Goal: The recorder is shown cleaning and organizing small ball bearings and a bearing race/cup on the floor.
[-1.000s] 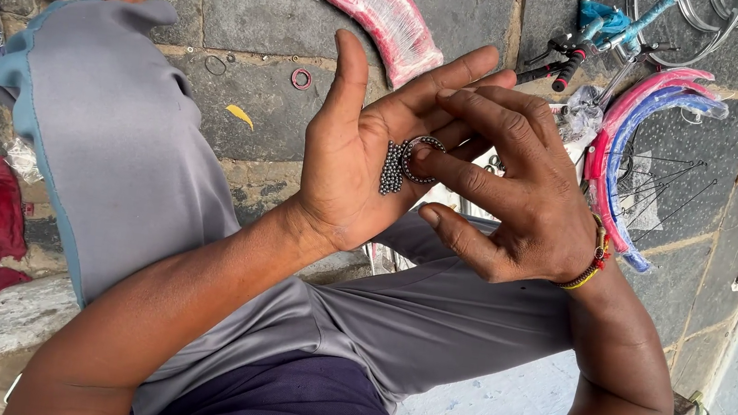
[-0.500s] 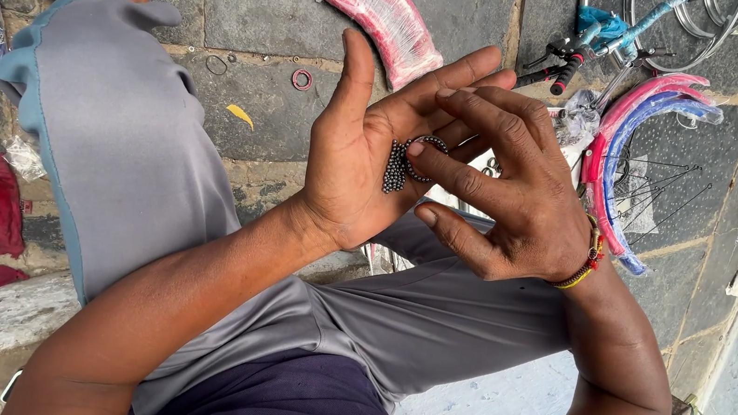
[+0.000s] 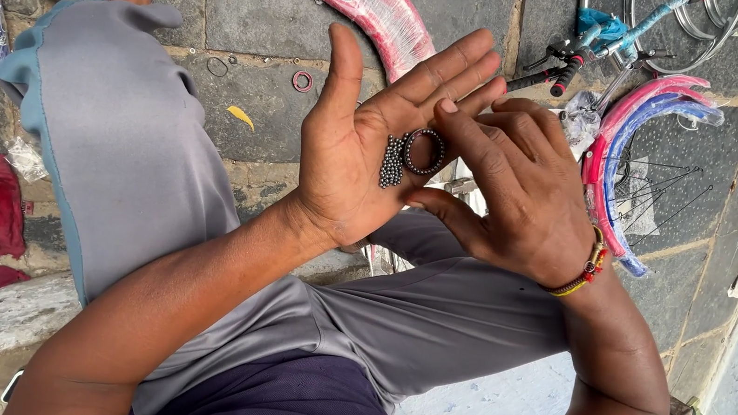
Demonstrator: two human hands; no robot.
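**A:** ok so what's in the palm there? Looks like loose bearing balls?

**B:** yep. The left hand [image 3: 368, 142] is held flat and open, palm up, fingers spread, nothing gripped. A little heap of steel balls [image 3: 392, 162] sits mid-palm, and a small metal ring [image 3: 424, 151] lies just beside them, toward the fingers. The right hand [image 3: 520, 198] comes in from the side, fingers half curled, with its index fingertip [image 3: 448, 107] touching down right at the ring. Not pinching anything that I can see.

**A:** those things must be a pain to handle.

**B:** I'd guess so. Tiny, hard, smooth, probably greasy, so they'll roll off the second the palm tilts. Light too. I'd keep the palm cupped and pick the balls one at a time between thumb and index tip. The ring is stiff, so grab it by the rim.

**A:** and if one drops?

**B:** it lands on the stone floor [image 3: 252, 15] past the fingers, among the small washers there.
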